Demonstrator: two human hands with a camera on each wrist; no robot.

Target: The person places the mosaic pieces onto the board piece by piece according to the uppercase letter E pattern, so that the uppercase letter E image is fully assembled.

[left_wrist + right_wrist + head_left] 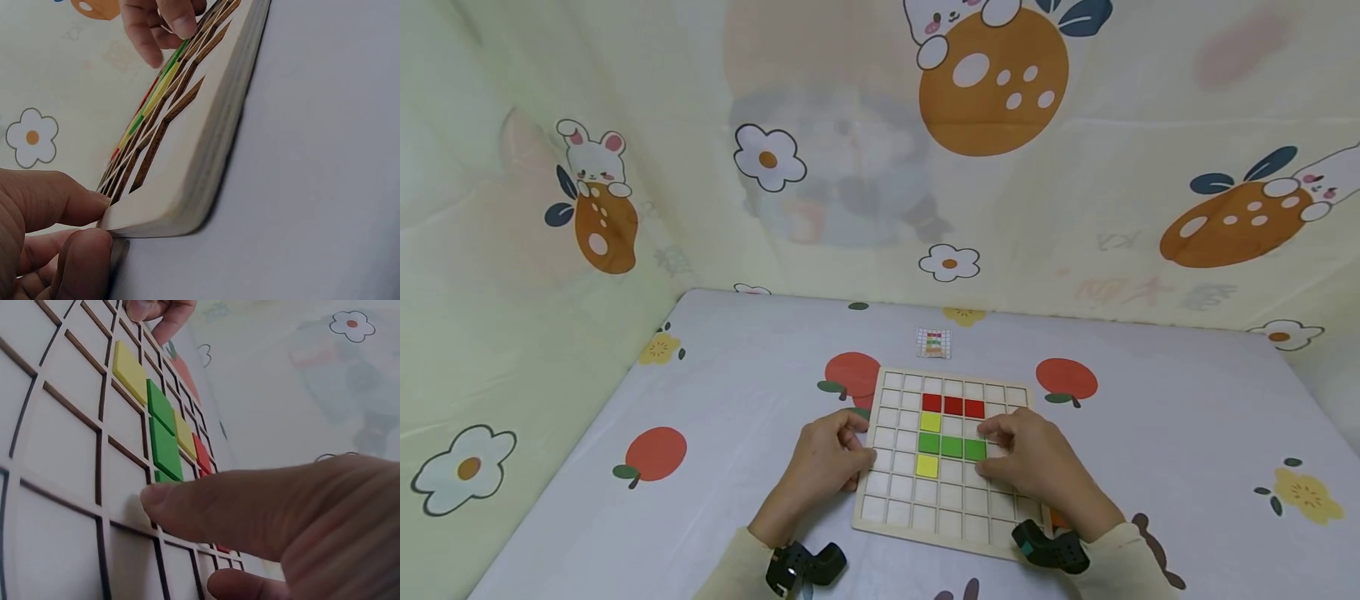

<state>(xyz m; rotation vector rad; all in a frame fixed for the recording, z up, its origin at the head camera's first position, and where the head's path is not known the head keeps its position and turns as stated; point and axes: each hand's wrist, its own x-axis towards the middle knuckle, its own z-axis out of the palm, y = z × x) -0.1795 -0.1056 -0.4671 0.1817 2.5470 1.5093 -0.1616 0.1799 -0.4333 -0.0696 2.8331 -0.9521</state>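
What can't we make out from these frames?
- Small pattern card, head view: too small to read its colours reliably.
- Grid cells beneath the right hand, head view: covered, contents unknown.
- Wooden grid board, left wrist view: seen edge-on, tile layout unreadable.
- Orange thing behind the right wrist, head view: mostly hidden.

A cloth-covered table (1150, 433) bears a wooden grid board (891, 508) and small card (933, 342).

A small pattern card (933, 342) lies on the fruit-print tablecloth (1150, 433) — cartoon curtain (850, 167) behind.
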